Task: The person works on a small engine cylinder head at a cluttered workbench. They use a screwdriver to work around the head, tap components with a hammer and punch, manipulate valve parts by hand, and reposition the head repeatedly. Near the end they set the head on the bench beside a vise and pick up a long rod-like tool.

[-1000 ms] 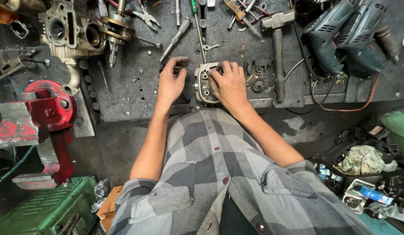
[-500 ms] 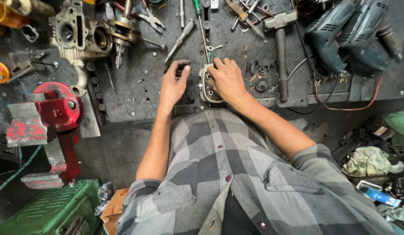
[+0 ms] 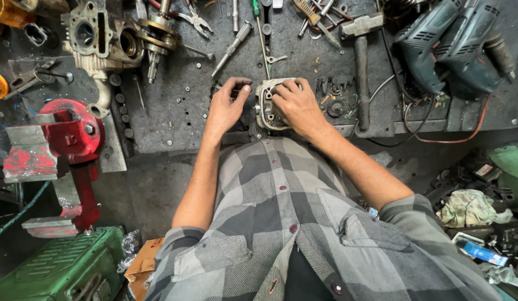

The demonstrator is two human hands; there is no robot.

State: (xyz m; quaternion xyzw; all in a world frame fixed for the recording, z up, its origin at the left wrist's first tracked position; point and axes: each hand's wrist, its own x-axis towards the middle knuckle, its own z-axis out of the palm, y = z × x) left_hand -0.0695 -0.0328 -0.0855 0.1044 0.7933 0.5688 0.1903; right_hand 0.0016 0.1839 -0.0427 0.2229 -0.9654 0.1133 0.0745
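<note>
— While the person leaned over the dark tabletop (image 3: pixel 175 120), where did the metal engine part (image 3: pixel 265 104) sit?

— It lay near the front edge of the tabletop, right before the checked shirt (image 3: pixel 281 223). The right hand (image 3: pixel 295 106) rested over it, its grip closed on the part's upper right side with fingers curled over the top.

— And the left hand (image 3: pixel 225 108)?

— Just beside the part's left side, fingers bent down onto the tabletop, thumb toward the part; whether that grip touched the part, I could not tell.

— What lay about?

— A hammer (image 3: pixel 360 67) to the right, two electric drills (image 3: pixel 448 47) beyond it, a crankcase (image 3: pixel 102 39) far left, and a red vise (image 3: pixel 63 136) at the tabletop's left edge.
</note>
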